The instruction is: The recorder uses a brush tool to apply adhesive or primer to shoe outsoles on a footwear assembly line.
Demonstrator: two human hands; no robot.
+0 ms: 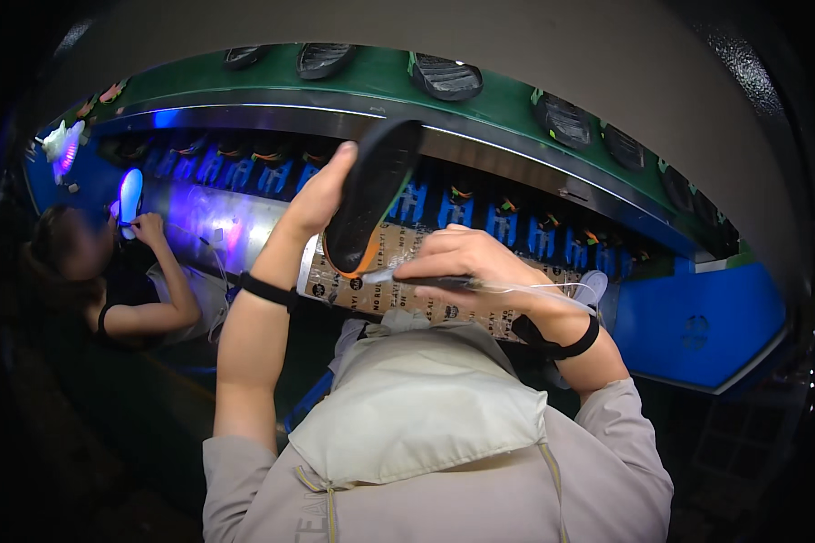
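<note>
While a black shoe sole (371,195) is gripped upright by the left hand (321,195), its orange edge is being brushed by a thin brush (426,282) pinched in the right hand (457,262), steadiness being needed next.

One view only, from a fisheye camera worn on the person's head, looking steeply down and forward over their own chest and raised forearms. It sits close to the hands, which fill the middle of the frame. Beyond them the green conveyor belt (507,104) arcs across the top, its straight edge bent by the lens, and a co-worker (109,271) appears at the left rim. The corners are dark.
</note>
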